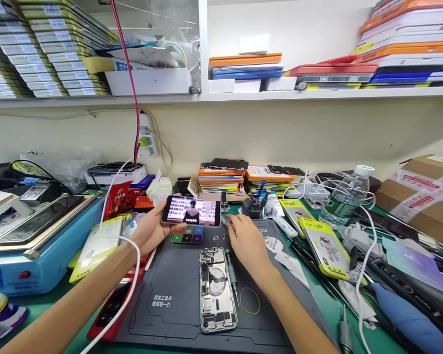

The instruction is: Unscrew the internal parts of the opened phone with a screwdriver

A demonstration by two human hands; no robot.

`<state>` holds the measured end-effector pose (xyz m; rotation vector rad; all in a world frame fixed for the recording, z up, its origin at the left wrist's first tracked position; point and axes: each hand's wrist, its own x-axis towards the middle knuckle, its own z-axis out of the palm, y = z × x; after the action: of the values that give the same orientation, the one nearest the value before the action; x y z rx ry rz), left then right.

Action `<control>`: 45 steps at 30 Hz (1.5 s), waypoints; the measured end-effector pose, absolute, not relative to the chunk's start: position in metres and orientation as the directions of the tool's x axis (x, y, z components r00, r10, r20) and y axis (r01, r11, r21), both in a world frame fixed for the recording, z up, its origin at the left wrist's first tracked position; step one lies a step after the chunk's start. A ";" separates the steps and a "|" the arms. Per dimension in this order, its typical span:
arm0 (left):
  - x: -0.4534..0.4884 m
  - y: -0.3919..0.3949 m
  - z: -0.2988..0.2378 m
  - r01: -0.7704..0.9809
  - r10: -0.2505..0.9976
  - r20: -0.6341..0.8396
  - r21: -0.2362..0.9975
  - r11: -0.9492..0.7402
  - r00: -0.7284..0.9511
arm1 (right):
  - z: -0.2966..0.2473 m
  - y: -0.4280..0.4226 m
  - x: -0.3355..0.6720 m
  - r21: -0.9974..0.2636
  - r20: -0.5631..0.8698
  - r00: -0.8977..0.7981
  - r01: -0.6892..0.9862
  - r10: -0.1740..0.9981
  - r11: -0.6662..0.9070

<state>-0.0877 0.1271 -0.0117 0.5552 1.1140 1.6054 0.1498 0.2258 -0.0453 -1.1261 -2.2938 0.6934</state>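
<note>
phone (191, 211), screen lit, is pinched in the left grip (153, 228). the right grip (248, 241) is to its right, palm down over a grey mat (177, 280); i cannot tell whether its fingers pinch anything. nearer the wearer than both grips lie an opened phone (217, 295) and, just beside it, a screwdriver (232, 273).

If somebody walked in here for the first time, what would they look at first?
Probably the opened smartphone, lying with its inside parts showing on the dark mat. Just beyond it, the person's left hand holds a phone with a lit screen. Next might come the bright blue machine with a red button, at the far left of the bench.
</note>
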 end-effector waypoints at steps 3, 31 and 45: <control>-0.093 0.147 -0.010 -0.501 0.931 -0.118 0.862 -0.076 -0.345 | -0.053 0.231 0.151 -0.420 0.162 -0.597 0.679 0.786 0.602; -0.086 0.228 -0.060 -0.101 0.966 -0.127 0.989 0.106 -0.227 | -0.027 0.225 0.173 0.016 -0.109 -0.547 0.834 0.830 0.552; -0.088 0.236 -0.049 0.461 0.991 0.076 0.887 -0.015 -0.113 | -0.023 0.224 0.174 0.021 -0.152 -0.541 0.835 0.827 0.550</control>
<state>-0.0881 0.2359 -0.0490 1.5287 1.6353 1.0773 0.1736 0.2244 -0.0231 -1.5596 -2.8901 0.0890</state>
